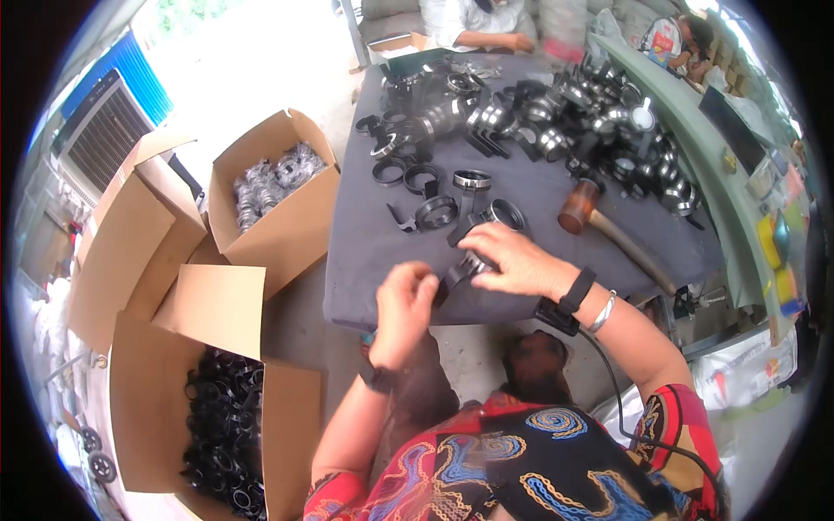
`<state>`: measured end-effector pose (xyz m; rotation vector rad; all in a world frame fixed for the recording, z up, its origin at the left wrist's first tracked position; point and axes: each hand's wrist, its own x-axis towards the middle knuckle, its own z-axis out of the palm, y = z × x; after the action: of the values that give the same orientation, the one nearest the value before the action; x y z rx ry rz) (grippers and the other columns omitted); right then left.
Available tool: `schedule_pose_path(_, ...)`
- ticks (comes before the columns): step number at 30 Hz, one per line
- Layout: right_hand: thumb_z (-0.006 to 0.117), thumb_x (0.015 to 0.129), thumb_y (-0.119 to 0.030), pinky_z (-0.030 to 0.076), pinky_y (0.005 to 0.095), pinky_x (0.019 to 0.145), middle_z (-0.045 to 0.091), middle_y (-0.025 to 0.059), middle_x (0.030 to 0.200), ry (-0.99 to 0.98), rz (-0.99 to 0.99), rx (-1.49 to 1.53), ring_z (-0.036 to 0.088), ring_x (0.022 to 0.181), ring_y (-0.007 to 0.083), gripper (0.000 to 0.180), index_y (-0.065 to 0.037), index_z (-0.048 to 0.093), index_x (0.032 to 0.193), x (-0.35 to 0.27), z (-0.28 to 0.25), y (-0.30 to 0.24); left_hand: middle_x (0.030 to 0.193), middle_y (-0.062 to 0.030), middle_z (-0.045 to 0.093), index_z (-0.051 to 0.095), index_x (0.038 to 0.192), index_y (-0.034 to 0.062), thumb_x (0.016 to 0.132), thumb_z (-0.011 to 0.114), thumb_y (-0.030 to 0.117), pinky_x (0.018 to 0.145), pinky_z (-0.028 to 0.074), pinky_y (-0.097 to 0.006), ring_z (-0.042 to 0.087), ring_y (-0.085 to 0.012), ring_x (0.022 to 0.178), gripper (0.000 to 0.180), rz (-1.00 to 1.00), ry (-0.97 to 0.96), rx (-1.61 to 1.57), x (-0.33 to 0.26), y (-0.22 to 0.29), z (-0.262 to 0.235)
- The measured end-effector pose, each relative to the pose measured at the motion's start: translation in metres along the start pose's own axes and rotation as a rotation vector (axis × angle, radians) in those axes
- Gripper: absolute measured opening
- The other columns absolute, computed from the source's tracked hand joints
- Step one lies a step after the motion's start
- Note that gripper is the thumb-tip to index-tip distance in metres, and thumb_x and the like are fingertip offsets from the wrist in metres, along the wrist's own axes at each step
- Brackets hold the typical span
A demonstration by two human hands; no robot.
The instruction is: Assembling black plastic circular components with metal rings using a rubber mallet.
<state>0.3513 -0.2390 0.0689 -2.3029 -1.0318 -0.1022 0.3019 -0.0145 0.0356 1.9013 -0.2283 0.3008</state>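
My right hand (514,263) grips a black ring with a silver band and a projecting handle (465,269), above the near edge of the grey-covered table (373,269). Just left of it is my left hand (404,306), its fingers curled together beside the handle's end. Anything between those fingertips is hidden. Beyond my hands lie several similar rings: one with a handle (434,213), a silver-banded one (472,180) and another tilted one (506,214). To the right, a mallet with a brown head (576,208) and wooden handle rests on the cloth.
A big heap of black and silver rings (556,108) covers the table's far part. At left stand open cardboard boxes, one with wrapped silvery parts (274,187), another with black rings (226,425). A person (486,26) sits across the table; another (678,42) is far right.
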Motion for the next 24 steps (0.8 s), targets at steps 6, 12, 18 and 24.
schedule_pose_path(6,0.072,0.071,-0.016,0.041,0.0404,0.1,0.051,0.0135,0.122,0.023,0.121,-0.082,0.047,0.117,0.0317,0.054,-0.003,0.055,0.121,0.006,-0.008,0.029,0.09,-0.0161,0.066,0.063,0.102,-0.0005,0.077,0.067,0.01,0.073,0.05,-0.038,0.065,-0.0284,0.077,0.027,0.197,0.067,0.413,0.091,-0.03,0.0)
schedule_pose_path(12,0.071,0.074,-0.013,0.038,0.0418,0.104,0.048,0.0193,0.132,0.122,0.177,-0.172,0.044,0.125,0.0362,0.055,-0.002,0.052,0.124,0.02,-0.015,0.077,0.093,-0.0209,0.066,0.061,0.093,-0.0004,0.079,0.068,0.021,0.081,0.048,-0.047,0.062,-0.0392,0.092,0.026,0.003,-0.212,0.672,0.128,-0.027,0.018)
schedule_pose_path(18,0.072,0.067,-0.016,0.045,0.0445,0.089,0.059,0.0168,0.108,0.198,0.201,-0.375,0.054,0.105,0.0361,0.044,0.001,0.06,0.107,0.0,-0.019,0.045,0.093,-0.0233,0.064,0.064,0.09,0.0012,0.084,0.063,0.029,0.077,0.046,-0.048,0.06,-0.0422,0.091,0.028,0.039,-0.323,0.726,0.138,-0.032,0.035)
schedule_pose_path(24,0.069,0.076,-0.02,0.043,0.0442,0.091,0.059,0.0129,0.104,0.739,0.255,-0.388,0.055,0.1,0.0303,0.035,-0.004,0.058,0.105,-0.156,0.008,-0.015,0.095,-0.023,0.064,0.059,0.099,-0.0042,0.089,0.061,0.021,0.078,0.046,-0.043,0.061,-0.0397,0.089,0.028,0.299,-0.349,0.632,0.162,-0.099,0.006)
